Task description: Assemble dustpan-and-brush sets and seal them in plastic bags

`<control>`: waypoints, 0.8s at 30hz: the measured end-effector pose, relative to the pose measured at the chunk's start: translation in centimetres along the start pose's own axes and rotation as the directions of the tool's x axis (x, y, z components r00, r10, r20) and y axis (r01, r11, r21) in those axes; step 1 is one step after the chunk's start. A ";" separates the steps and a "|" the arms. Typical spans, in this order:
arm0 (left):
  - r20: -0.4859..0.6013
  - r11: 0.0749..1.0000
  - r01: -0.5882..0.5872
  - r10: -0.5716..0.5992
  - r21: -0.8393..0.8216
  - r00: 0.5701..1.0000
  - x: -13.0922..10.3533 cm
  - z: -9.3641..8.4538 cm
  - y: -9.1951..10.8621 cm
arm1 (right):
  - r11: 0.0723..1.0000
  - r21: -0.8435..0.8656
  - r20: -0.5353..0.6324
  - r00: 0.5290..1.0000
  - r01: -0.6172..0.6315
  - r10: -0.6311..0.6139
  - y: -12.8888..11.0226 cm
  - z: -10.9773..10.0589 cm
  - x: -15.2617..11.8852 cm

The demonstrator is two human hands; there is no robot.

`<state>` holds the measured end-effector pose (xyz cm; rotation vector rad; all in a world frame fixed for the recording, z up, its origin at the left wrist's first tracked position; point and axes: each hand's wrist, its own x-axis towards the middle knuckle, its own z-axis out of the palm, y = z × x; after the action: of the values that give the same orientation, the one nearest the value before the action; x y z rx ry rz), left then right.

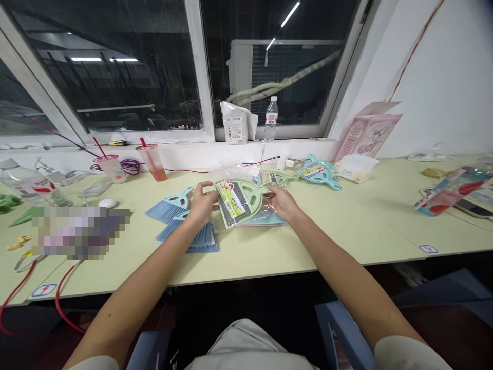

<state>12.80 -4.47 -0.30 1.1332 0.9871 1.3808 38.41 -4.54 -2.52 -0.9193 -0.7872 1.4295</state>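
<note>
Head view: forearms [154,272] slant up from the lower corners; mid-frame, left hand [202,204] pinches the green dustpan [252,201] by its left edge, right hand [284,202] by its handle.

My one view looks out from the wearer's head, facing forward and tipped down across the table [370,210] toward the window [281,67]. I get the lap [244,344] close at the bottom edge, the left hand [202,204] and right hand [284,202] farther out, near centre.

Arms [341,270] outstretched, both hands [202,204] curled
</note>
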 end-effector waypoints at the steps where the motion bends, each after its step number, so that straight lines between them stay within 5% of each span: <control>1: -0.004 1.000 -0.025 0.025 0.010 1.000 0.0 -0.1 0.0 | 1.000 0.002 -0.001 1.000 0.001 -0.001 0.0 0.0 0.0; 8: 0.021 0.979 -0.105 0.102 0.174 0.995 0.2 -0.2 -0.4 | 1.000 0.028 -0.014 1.000 -0.002 0.002 0.1 0.1 0.0; 17: 0.059 0.997 -0.062 0.059 0.050 0.996 0.1 -0.1 -0.1 | 0.999 0.049 -0.052 0.999 0.008 -0.006 -0.1 0.3 -0.2; 24: 0.133 0.991 0.005 -0.023 0.132 0.991 -0.6 0.3 0.2 | 0.998 0.065 -0.033 0.999 0.008 -0.006 0.0 0.2 -0.1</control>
<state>13.05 -5.06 -0.12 1.2975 0.9982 1.2258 38.29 -4.63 -2.41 -0.8872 -0.7146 1.4222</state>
